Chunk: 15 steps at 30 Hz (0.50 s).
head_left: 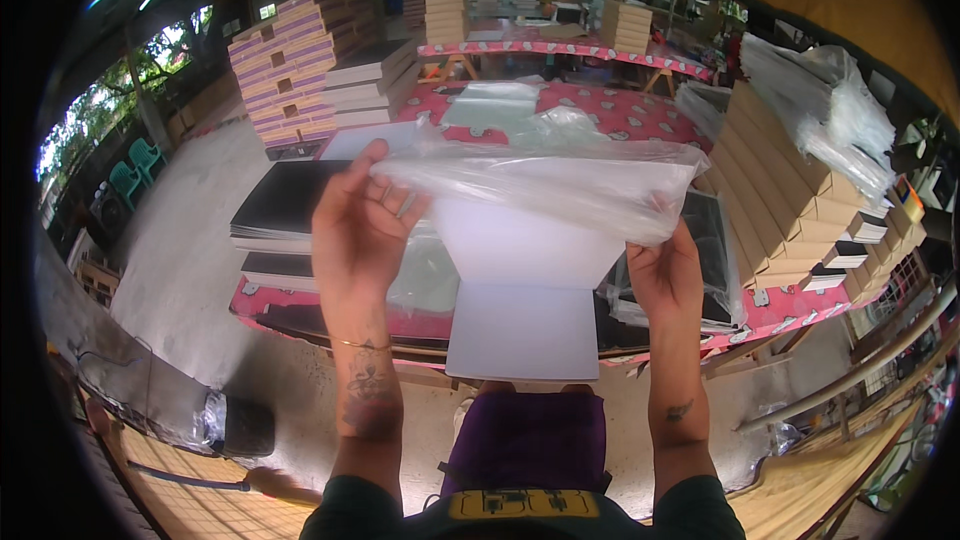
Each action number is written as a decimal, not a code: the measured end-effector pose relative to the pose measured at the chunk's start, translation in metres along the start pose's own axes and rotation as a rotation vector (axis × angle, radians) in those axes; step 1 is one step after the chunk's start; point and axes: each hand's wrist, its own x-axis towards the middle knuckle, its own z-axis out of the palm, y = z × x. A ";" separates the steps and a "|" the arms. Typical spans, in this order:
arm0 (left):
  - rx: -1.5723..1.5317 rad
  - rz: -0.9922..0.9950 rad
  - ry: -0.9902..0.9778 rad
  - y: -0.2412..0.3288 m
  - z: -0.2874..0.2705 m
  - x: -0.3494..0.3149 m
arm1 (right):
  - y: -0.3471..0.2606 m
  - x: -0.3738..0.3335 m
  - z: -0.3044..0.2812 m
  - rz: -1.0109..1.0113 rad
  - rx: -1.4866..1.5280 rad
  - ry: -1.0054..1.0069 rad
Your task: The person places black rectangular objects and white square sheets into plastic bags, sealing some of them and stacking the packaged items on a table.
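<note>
Both my hands hold up a clear plastic bag [560, 185] in front of me, its mouth stretched between them. My left hand [355, 225] pinches the bag's left edge with fingers raised. My right hand [665, 275] grips its lower right edge. A white book or pad [522, 295] hangs partly inside the bag, its lower half sticking out below toward my lap.
A table with a red patterned cloth [640, 115] carries black-covered stacks [285, 202], more plastic bags [490, 100] and a long row of tan books [775, 190]. Purple and tan stacks [285, 65] stand at the left. Bagged items [715, 260] lie right of my hand.
</note>
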 end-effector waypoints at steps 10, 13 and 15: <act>-0.196 -0.044 0.064 -0.027 -0.018 0.038 | -0.014 0.015 -0.026 0.033 -0.137 -0.151; -0.185 0.000 0.087 -0.024 -0.010 0.045 | -0.004 0.007 0.004 -0.027 -0.197 -0.052; -0.158 0.017 0.091 -0.025 -0.018 0.054 | -0.002 0.006 0.006 -0.024 -0.217 -0.061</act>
